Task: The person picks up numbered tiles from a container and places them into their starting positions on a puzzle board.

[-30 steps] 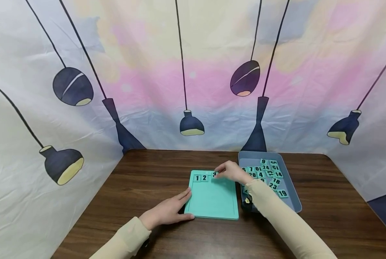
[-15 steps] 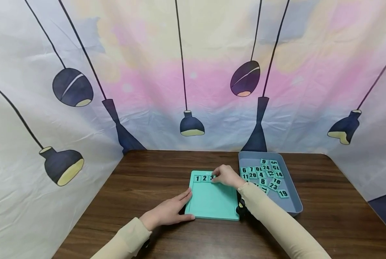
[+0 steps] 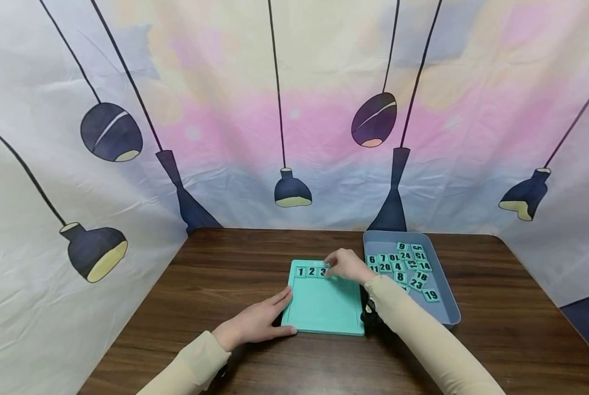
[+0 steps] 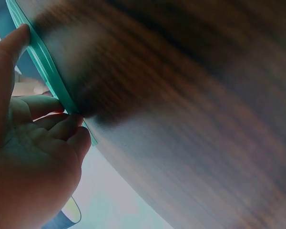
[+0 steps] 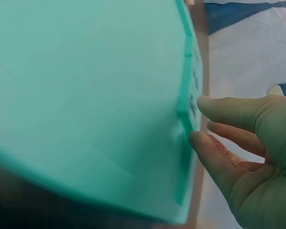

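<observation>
The board is best steadied by the left hand, fingers spread, while the 3 tile is squared against the 2 tile by the right hand, fingers slightly parted.

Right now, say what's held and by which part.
Right hand at the right side of the 3 tile; grip unclear. Left hand only touches the board, at its left side.
</observation>
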A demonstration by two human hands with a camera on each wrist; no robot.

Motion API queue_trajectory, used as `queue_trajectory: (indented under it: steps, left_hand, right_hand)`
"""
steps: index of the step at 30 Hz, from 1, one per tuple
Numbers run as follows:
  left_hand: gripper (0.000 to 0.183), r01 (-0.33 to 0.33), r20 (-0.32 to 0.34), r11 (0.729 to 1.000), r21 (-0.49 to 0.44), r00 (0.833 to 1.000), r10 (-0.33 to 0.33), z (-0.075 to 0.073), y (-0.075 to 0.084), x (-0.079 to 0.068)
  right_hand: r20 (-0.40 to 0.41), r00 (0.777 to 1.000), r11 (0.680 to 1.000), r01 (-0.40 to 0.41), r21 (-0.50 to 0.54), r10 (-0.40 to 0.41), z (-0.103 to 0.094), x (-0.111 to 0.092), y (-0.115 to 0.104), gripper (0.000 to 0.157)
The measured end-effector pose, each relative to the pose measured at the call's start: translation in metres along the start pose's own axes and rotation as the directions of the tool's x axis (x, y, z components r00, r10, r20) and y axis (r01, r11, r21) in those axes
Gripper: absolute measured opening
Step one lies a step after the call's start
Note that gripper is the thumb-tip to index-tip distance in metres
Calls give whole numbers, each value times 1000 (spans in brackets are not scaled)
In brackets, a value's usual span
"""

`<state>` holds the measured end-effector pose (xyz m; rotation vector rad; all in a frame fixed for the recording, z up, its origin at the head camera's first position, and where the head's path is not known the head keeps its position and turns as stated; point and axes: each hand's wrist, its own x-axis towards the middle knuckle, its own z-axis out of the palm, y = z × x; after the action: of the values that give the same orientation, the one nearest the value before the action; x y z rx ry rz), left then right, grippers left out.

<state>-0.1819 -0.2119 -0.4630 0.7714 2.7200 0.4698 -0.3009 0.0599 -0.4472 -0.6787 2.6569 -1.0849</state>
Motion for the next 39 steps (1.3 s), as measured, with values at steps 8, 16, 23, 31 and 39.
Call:
queue_trajectory:
  steps: [8,16,23,31,39]
  left_hand:
    - [92,-4,0,1000,8,1000,4,1,1,0]
    - [92,-5,4,1000,0,1000,5,0,2,0]
    - [93,9,0,1000,-6,1000,-9,0,2,0]
    - [93,7,-4,1000,2,1000,-7,-1,2,1]
    - [92,13,2,1000,-10,1000,-13,-1,2,1]
  right_hand:
    - [-64,998,999,-15,51,18,-46,-8,11,38]
    - [-115,991,994,-54,96,65,-95,-24,35,42]
    - [-135,988,995,-73,64,81,-123,-40,55,45]
    - [-133,987,996,-90,-2,89,-138,-58,77,46]
    - [-97,986,988,-144,-48,139,-135,-70,94,44]
